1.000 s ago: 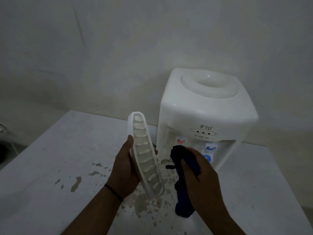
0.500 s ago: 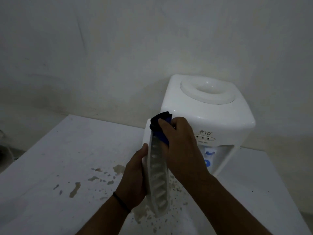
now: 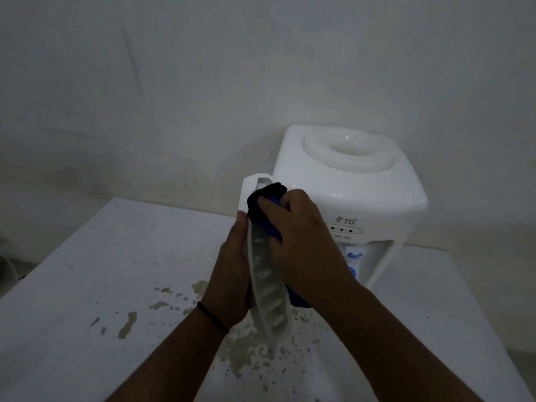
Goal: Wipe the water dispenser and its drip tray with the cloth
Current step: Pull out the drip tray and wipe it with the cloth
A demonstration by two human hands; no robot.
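1. White tabletop [image 3: 87, 271], flat, pale surface. Near edge and centre marked with brownish wet splashes and puddles [image 3: 246, 355]; 1 longer streak lies to the left of the forearms.
2. Left hand [image 3: 232, 274], bare, with a thin black band [image 3: 213, 317] at the wrist. Fingers wrapped round the back of the tray, thumb along its left edge; grip closed firmly on the tray.
3. White ribbed plastic drip tray [image 3: 268, 288], long and narrow. Held off the table, nearly upright and slightly tilted, grille side facing the camera, lower end above the splashes, upper end in front of the dispenser's left corner.
4. Right hand [image 3: 301, 242], bare. Fingers curled tight round the cloth, pressing it against the upper part of the tray's grille.
5. Dark blue bunched cloth [image 3: 265, 203]. Upper wad shows above the knuckles, touching the tray; a loose end hangs below the right wrist beside the tray.
6. White boxy countertop water dispenser [image 3: 362, 195], standing on the far right of the table. Round bottle socket on top, "TD" mark and 3 small indicator dots on the front, blue tap [image 3: 352, 252] partly visible behind the right wrist.
7. Plain pale wall [image 3: 203, 82] behind.
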